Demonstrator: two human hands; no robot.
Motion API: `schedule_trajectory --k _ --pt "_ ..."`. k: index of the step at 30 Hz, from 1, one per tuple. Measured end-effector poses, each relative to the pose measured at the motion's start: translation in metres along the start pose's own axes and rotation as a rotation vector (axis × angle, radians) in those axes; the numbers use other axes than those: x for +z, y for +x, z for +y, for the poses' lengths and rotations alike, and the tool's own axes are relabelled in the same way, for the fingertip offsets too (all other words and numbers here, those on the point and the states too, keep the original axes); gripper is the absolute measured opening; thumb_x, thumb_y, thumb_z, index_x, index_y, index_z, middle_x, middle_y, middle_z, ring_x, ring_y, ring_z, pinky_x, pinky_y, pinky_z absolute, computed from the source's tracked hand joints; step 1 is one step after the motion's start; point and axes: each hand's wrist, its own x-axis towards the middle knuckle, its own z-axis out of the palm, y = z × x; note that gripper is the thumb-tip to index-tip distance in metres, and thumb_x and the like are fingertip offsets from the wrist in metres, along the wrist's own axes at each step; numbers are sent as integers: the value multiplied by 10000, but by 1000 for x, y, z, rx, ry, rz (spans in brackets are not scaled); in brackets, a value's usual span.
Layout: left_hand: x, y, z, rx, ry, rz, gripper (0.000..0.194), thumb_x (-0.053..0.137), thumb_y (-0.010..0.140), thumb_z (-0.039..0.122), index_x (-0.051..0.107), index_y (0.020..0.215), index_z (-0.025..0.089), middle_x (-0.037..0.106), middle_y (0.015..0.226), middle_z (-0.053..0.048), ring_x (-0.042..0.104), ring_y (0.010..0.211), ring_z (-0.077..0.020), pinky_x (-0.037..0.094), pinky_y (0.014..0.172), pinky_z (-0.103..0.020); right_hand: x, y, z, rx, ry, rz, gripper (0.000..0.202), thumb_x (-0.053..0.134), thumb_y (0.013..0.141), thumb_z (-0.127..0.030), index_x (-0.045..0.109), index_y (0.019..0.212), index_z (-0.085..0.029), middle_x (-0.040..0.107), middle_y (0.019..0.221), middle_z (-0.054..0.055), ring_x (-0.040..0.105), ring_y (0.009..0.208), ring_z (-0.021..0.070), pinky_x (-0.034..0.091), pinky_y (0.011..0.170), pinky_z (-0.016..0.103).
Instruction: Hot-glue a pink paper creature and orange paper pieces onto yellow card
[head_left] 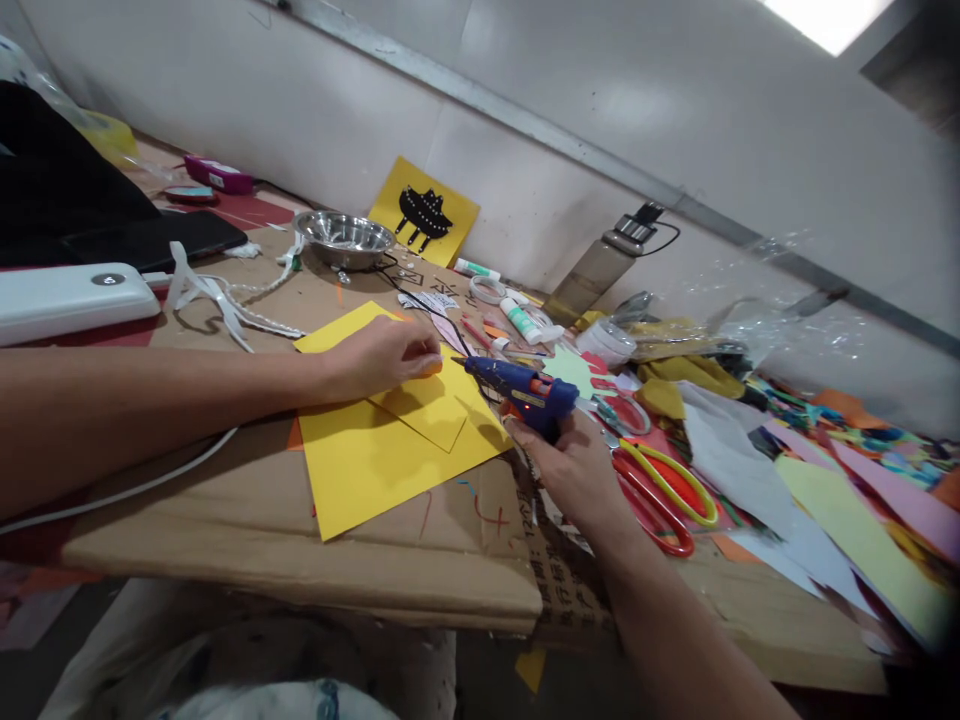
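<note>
A large yellow sheet (pixel 352 480) lies on the cardboard-covered table, with a smaller folded or layered yellow piece (pixel 442 425) on top. My left hand (pixel 386 355) is over the upper part of the yellow paper, fingers curled and closed; what they pinch, if anything, is hidden. My right hand (pixel 570 455) is wrapped round the handle of a blue glue gun (pixel 517 385) at the right edge of the sheet. The gun's nozzle points left, close to my left fingertips. A small red light shows on its body.
Scissors with red and yellow handles (pixel 675 485) lie right of my right hand. Behind stand a metal bowl (pixel 345 240), a yellow card with a black cutout (pixel 424 215) and a bottle (pixel 592 270). A white cable (pixel 180 468) runs under my left forearm. Paper scraps (pixel 817 500) cover the right side.
</note>
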Motion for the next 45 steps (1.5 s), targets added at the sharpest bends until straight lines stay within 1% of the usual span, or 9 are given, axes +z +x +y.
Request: schedule_trajectory --k 5,9,11,16,22,26,32,39,45 --pt "2 3 -3 -56 -120 53 147 596 835 286 659 807 156 717 751 -16 624 668 -121 424 594 -213 4 -1 1 -51 -157 -122 300 594 808 -374 673 1004 -161 704 880 74 618 806 244 499 722 373" --pt "2 6 -5 -57 -164 78 147 600 822 269 654 752 152 693 679 -2 593 611 -103 410 571 -203 7 0 2 -113 -328 -154 153 560 835 -294 625 913 -180 673 820 53 581 734 206 466 659 323" --pt "1 6 -4 -63 -170 78 148 598 822 256 647 731 150 683 656 5 579 590 -95 404 560 -197 8 0 1 -151 -357 -147 136 550 841 -261 613 934 -186 678 868 60 592 766 210 470 677 321" --pt "-1 7 -3 -93 -169 86 136 610 818 237 657 729 146 688 654 4 590 587 -88 410 549 -181 11 2 -1 -265 -387 -168 241 530 851 -206 606 1080 -202 664 1076 93 605 974 252 486 826 373" --pt "3 8 -9 -109 -254 69 126 619 826 245 670 767 145 718 688 -17 650 623 -105 453 554 -178 17 8 -8 -360 -442 -192 238 524 858 -200 619 1076 -218 665 1056 100 592 1006 275 480 862 405" --pt "4 8 -10 -102 -239 71 129 625 826 244 689 774 145 725 710 -25 656 649 -110 454 561 -180 20 10 -9 -343 -440 -184 235 531 843 -184 614 1060 -217 660 1087 95 588 1031 267 472 880 393" --pt "1 7 -5 -125 -239 62 132 613 825 218 684 750 136 706 665 -22 640 613 -102 434 546 -177 17 8 -7 -264 -473 -170 216 532 846 -214 617 1044 -207 658 1086 100 597 1003 270 476 837 384" --pt "1 7 -7 -114 -208 64 132 615 826 237 683 762 144 684 632 -6 614 592 -103 411 537 -184 15 6 -9 -257 -482 -152 312 521 841 -192 602 1143 -195 657 1147 119 598 1051 289 475 868 406" --pt "1 7 -4 -152 -236 75 132 624 824 245 670 760 139 690 654 -18 618 610 -106 418 551 -185 17 5 -11 -235 -476 -163 269 524 842 -201 605 1099 -190 656 1148 125 601 1042 289 478 860 414"
